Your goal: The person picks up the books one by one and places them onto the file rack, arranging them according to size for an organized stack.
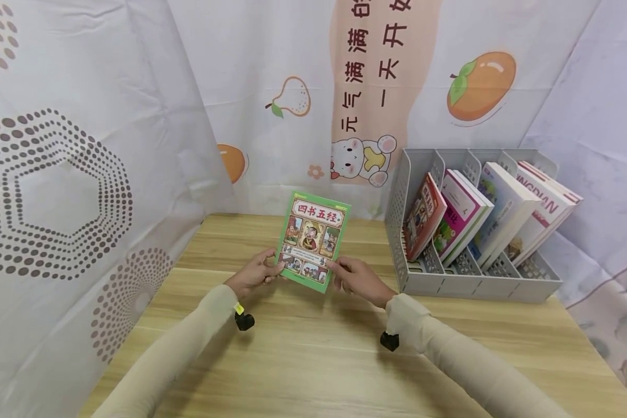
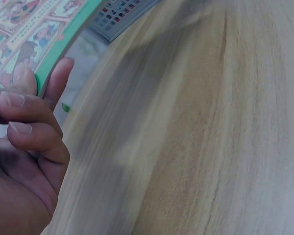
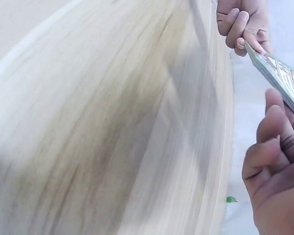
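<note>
A green-bordered book [image 1: 311, 238] with red title characters and cartoon panels is held tilted above the table, cover toward the head camera. My left hand [image 1: 254, 271] pinches its lower left edge, thumb on the cover. At the lower right edge my right hand [image 1: 359, 278] grips it the same way, thumb in front and fingers behind. In the left wrist view the left hand [image 2: 27, 142] has its thumb on the book's cover [image 2: 32, 34] and a finger behind. The right wrist view catches the book [image 3: 279, 78] nearly edge-on, with the right hand [image 3: 279, 161] below it.
A grey slotted file rack [image 1: 475, 284] stands at the right on the wooden table [image 1: 292, 360]. Its compartments hold a red book [image 1: 425, 217], a purple-and-white book [image 1: 457, 212] and several thicker books [image 1: 507, 209]. Printed curtains [image 1: 271, 52] hang behind and at both sides.
</note>
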Motion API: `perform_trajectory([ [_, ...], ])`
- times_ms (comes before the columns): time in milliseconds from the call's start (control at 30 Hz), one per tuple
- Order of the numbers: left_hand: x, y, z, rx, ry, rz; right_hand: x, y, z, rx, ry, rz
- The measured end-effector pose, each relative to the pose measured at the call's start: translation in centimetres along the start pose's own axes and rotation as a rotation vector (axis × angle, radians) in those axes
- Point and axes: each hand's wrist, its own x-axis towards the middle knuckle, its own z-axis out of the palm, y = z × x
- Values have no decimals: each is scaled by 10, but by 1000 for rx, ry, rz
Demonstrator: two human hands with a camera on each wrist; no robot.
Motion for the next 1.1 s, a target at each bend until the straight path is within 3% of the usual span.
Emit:
perform_trajectory([
  [167,2,-3,7,36,-33,-4,0,3,-1,23,7,40],
  [400,10,-3,20,179,42,-35,-6,6,-4,-50,78,-20],
  [600,19,-7,23,230,84,-85,-11,5,-7,-76,156,-83],
  [867,33,-14,41,205,24,-154,-23,12,-27,-72,310,-64],
  [1100,49,-8,65,212,-28,-117,-32,16,-45,-98,460,-124],
])
